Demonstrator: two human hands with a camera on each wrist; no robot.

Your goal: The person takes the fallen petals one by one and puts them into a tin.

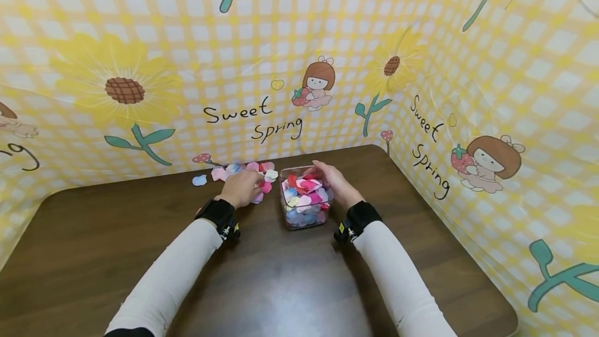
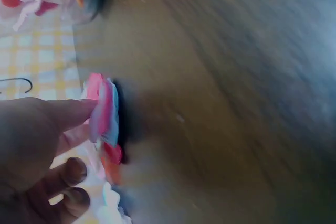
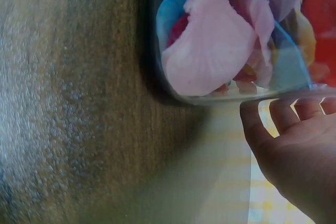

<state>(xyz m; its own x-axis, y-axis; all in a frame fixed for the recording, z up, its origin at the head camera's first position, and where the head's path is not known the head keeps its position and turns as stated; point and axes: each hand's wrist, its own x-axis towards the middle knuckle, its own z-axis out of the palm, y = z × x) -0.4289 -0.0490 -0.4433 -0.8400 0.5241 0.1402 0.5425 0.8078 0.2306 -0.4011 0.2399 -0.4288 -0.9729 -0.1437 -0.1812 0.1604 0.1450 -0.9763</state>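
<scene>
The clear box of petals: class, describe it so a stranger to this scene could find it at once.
On the dark brown table, look near the far edge, between the person's two hands. There stands the clear box, square and see-through, heaped with pink, red, blue and white petals, with the right hand against its right side. The loose petals beside it lie flat on the wood; only these are contained.

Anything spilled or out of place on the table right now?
Yes: loose petals lie scattered on the table left of the clear box, outside it. The left hand pinches a few; the right hand touches the upright box.
</scene>
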